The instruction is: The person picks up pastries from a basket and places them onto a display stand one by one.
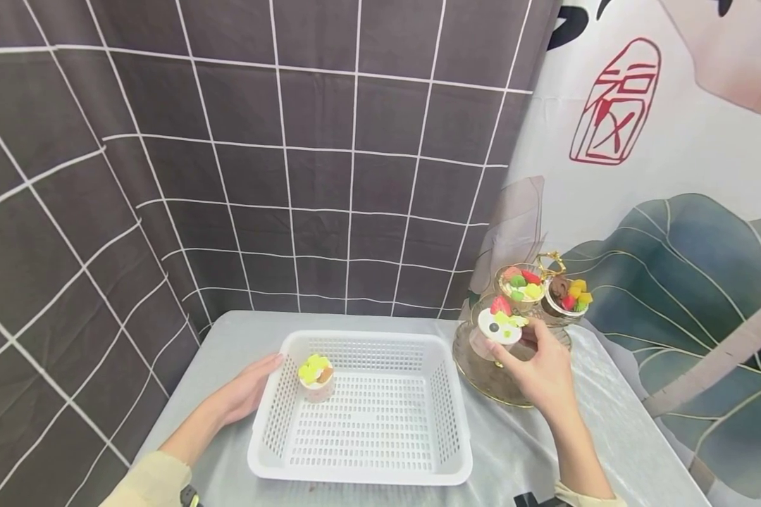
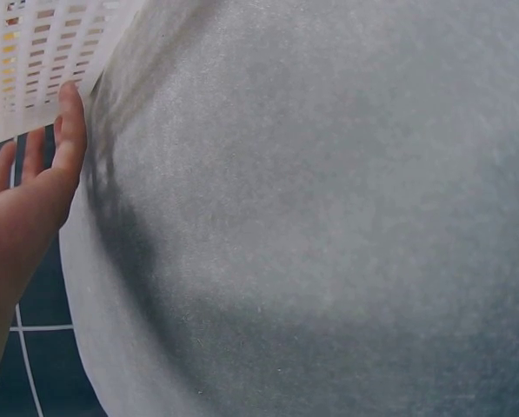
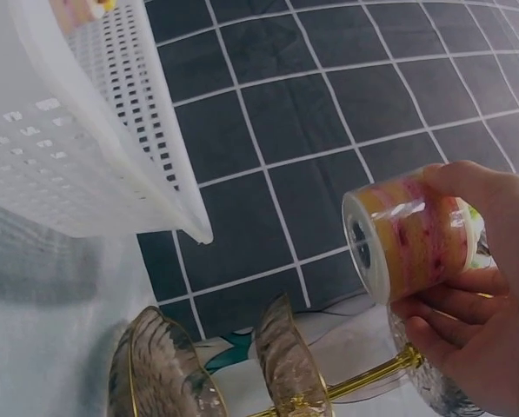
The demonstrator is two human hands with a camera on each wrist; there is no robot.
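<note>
My right hand (image 1: 543, 367) grips a dessert cup (image 1: 498, 334) with a white top, a strawberry piece and yellow bits, holding it above the lower tier of a tiered glass stand (image 1: 491, 384). In the right wrist view the cup (image 3: 415, 239) shows layered yellow and pink sides, with thumb and fingers around it. At the left, my left hand (image 1: 247, 389) touches the rim of a white plastic basket (image 1: 361, 479) with extended fingers. Inside the basket's left part stands another dessert cup (image 1: 317, 380), topped with yellow pieces.
Two more dessert cups, one with mixed fruit (image 1: 521, 285) and one with chocolate and fruit (image 1: 567, 296), sit on the stand's upper part. A gold handle (image 1: 550, 263) tops the stand. A pale cloth covers the table (image 1: 228, 331); a dark gridded curtain (image 1: 317, 176) hangs behind.
</note>
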